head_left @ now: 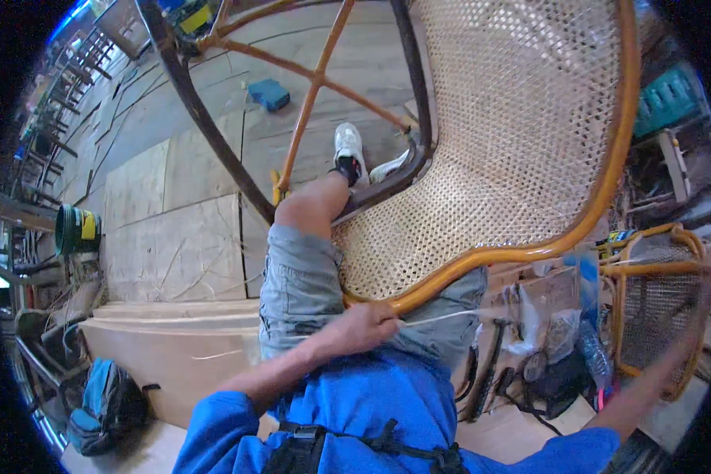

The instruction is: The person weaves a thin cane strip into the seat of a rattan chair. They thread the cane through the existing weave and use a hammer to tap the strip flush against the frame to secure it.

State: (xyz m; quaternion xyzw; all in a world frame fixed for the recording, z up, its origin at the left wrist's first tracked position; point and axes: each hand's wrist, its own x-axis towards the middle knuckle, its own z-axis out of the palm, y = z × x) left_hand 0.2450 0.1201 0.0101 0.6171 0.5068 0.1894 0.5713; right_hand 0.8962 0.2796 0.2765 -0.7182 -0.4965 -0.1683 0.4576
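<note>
Across my lap lies a rattan chair with a woven cane panel (521, 118) and a glossy orange-brown rim (529, 251). My left hand (366, 325) is closed at the lower end of this rim, fingers pinched together. From those fingers a pale cane strip (442, 316) runs off to the right over my shorts. My right arm is stretched far out to the right. The right hand (705, 288) is smeared by motion at the picture's dark edge, so its fingers cannot be made out. Dark legs and crossed rattan braces (317, 77) of the chair extend away from me.
Tools (494, 359), plastic bags and a clear bottle (594, 355) lie on the right. Beyond stands another woven rattan piece (656, 316), with a teal crate (667, 103) farther off. A green bucket (77, 229) and a backpack (107, 407) are at left; a blue object (268, 94) lies ahead.
</note>
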